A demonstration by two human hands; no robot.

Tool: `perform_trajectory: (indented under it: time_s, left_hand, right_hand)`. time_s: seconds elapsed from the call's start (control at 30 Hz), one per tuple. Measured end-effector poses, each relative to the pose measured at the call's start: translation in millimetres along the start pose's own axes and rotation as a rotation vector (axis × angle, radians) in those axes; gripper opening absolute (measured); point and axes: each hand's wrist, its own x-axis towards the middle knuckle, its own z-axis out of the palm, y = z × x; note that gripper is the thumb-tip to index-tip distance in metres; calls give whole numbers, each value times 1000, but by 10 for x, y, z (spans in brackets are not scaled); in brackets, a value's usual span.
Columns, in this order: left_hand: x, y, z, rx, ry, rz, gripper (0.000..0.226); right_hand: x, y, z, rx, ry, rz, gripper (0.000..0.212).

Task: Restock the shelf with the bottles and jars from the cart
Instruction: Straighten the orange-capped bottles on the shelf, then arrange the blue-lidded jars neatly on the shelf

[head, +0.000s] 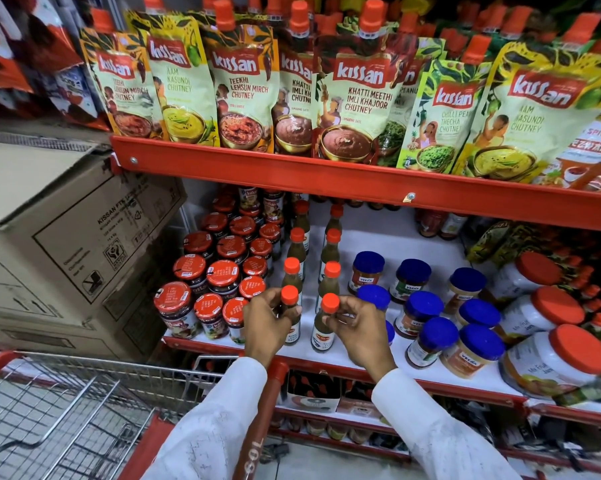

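Two rows of small green-sauce bottles with orange caps run back along the white shelf. My left hand grips the front bottle of the left row around its neck. My right hand grips the front bottle of the right row just below its cap. Both bottles stand upright near the shelf's front edge. The wire cart with its red handle sits below my arms at the lower left; its visible part holds no bottles.
Red-lidded jars crowd the shelf left of the bottles. Blue-lidded jars stand to the right, large orange-lidded tubs further right. Chutney pouches fill the red shelf above. Cardboard boxes are stacked at the left.
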Motion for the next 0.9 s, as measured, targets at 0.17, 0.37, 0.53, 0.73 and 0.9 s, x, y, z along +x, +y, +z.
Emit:
perform_trajectory:
  time_s: [0.17,0.37,0.53,0.73,0.9]
  left_hand:
    - [-15,-6,-10,-27,-8,2,28]
    - [-5,-48,-9,-42,-7,-11,34]
    - [-61,-21,-7,-93,12,-16,49]
    - [-492,299,42,115,303,378,42]
    - [-798,677,568,27,136,461,23]
  right_hand:
    - [-15,-11,-47,-6,-1,0,29]
    - [21,-47,-43,-59,-44,3,34]
    - [26,-46,-130,-57,-74,16,46]
    - [-243,165,-721,15,-13,69,49]
    - [-406,553,-1463,204,220,161,40]
